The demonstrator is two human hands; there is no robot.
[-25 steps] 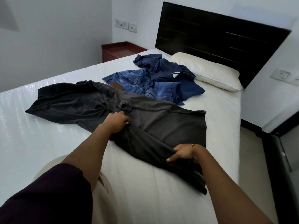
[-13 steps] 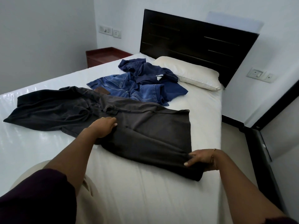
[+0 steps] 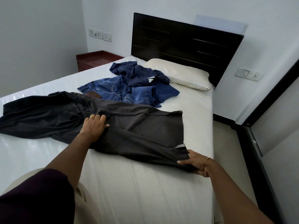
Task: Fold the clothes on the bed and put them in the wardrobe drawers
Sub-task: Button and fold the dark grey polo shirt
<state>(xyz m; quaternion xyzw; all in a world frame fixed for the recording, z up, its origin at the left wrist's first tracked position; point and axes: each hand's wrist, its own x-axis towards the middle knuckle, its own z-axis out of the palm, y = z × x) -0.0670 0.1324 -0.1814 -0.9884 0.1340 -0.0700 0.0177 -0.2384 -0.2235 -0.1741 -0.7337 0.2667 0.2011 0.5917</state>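
Dark trousers [image 3: 145,126]: soft, limp. Left hand [image 3: 95,125] lies flat at crotch; right hand [image 3: 193,160] pinches hem. Lift by hems.

Dark grey trousers [image 3: 139,131] are lying spread across the white bed [image 3: 145,191], waist end trailing to the left edge, two legs stretching right toward the bed's side, the nearer leg's hem showing a pale inner strip. Behind them, blue jeans [image 3: 116,91] with a brown waistband patch are lying crumpled, and a navy shirt [image 3: 142,75] is sitting bunched partly over the jeans, touching them
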